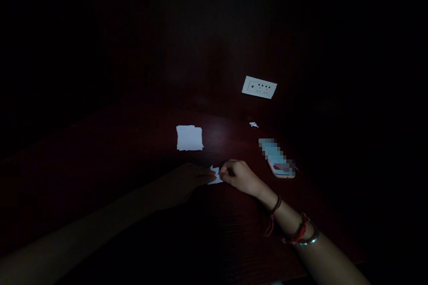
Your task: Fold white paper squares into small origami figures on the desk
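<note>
A small piece of folded white paper point(214, 180) lies on the dark red table between my two hands. My left hand point(189, 181) reaches in from the left, in shadow, with its fingers stretched out and their tips on the paper's left part. On the right side, my right hand point(240, 175) has its fingers curled in a pinch at the paper's right edge. Its fingertips partly cover the paper, so the folds there are hard to make out. Just beyond my hands sits a loosely squared stack of white paper sheets point(189, 138).
To the right lies a phone point(277, 158) with its screen lit and blurred out. A crumpled white scrap point(253, 124) rests farther back, below a wall socket panel point(259, 87). The surroundings are very dark, and the table point(147, 142) fades into shadow on both sides.
</note>
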A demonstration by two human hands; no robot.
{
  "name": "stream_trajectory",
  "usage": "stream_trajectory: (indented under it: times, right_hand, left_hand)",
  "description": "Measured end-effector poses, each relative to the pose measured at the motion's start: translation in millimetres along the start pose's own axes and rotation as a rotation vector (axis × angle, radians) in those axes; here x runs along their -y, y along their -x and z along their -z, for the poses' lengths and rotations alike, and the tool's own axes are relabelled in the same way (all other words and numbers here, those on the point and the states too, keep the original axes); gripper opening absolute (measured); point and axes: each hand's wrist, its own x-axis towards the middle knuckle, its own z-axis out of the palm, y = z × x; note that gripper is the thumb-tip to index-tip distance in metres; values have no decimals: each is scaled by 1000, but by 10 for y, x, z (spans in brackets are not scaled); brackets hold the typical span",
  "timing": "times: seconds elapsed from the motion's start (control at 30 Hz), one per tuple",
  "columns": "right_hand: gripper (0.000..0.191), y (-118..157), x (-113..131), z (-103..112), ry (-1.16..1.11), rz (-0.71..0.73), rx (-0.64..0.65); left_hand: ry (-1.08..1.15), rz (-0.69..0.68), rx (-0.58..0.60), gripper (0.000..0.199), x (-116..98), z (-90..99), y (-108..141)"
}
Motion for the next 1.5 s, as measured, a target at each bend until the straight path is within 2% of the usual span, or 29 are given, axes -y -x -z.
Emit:
stream_trajectory:
  times: [0.2, 0.63, 0.9, 1.13, 1.33, 1.5]
  right_hand:
    - [9, 1, 12, -9, -42, -94, 15]
    - [9, 4, 20, -25, -32, -131, 4]
    - [10, 70, 51, 8, 27, 35, -121]
    - [26, 205, 83, 152, 264, 216, 29]
    - [31, 213, 144, 192, 423, 254, 82]
    - [26, 203, 151, 223, 496, 268, 108]
  left_hand:
    - [-7, 26, 17, 50, -28, 13, 9]
    - [-42, 48, 29, 57, -26, -10, 30]
    - [-51, 65, 43, 57, -29, -6, 22]
    - [-32, 24, 25, 59, -32, 36, 32]
    - [-54, 30, 18, 56, -33, 18, 40]
    - [-58, 51, 31, 54, -40, 30, 33]
